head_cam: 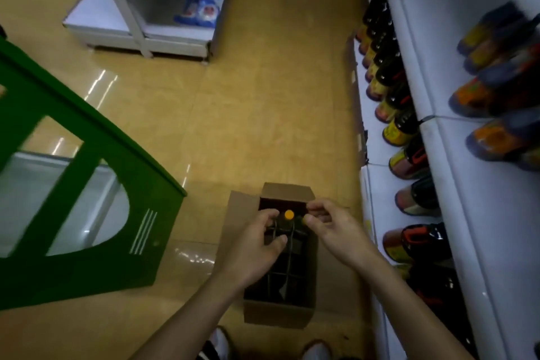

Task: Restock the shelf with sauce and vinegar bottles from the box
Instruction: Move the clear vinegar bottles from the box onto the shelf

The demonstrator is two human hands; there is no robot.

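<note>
Reaching into the cardboard box (277,316) at lower centre, left hand (257,245) and right hand (336,231) flank the orange-capped bottle (289,215), fingers curled, actual grip too blurred to tell, bottle upright in the box's far cells, cap facing up, long axis vertical.

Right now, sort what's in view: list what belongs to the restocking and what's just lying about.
Job:
- box
- yellow-capped bottle in it
- shelf
- shelf bottles
- left hand, right hand, both over the box

Lying about:
- green stand
- far rack
- blue packs
- shoes
</note>
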